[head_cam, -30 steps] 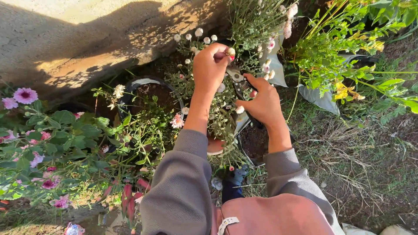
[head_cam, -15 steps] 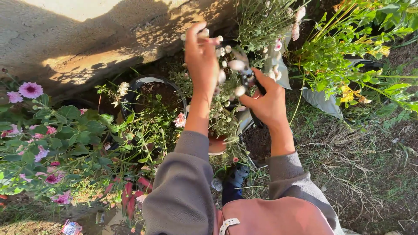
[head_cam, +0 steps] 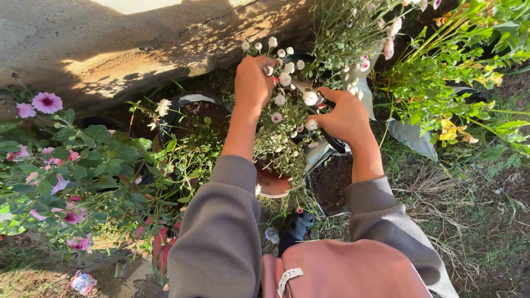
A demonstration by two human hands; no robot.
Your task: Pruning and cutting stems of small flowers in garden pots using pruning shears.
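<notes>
My left hand (head_cam: 252, 83) is closed around stems of a small white and pink daisy plant (head_cam: 284, 118) that grows in a terracotta pot (head_cam: 271, 185). My right hand (head_cam: 343, 117) grips black-handled pruning shears (head_cam: 326, 129), whose metal blades reach left toward the flower heads just right of my left hand. Both arms wear grey sleeves. Foliage hides the blade tips.
A black pot of soil (head_cam: 190, 110) stands left of the daisies, with pink-flowered plants (head_cam: 61, 165) further left. A concrete wall (head_cam: 110, 38) runs along the back. Yellow-flowered greenery (head_cam: 447, 83) fills the right. Dry grass and bare soil (head_cam: 469, 221) lie at lower right.
My left hand dropped from a raised open reach and closed on the daisy stems. My right hand with the shears shifted slightly right and down. The view tilted a little.
</notes>
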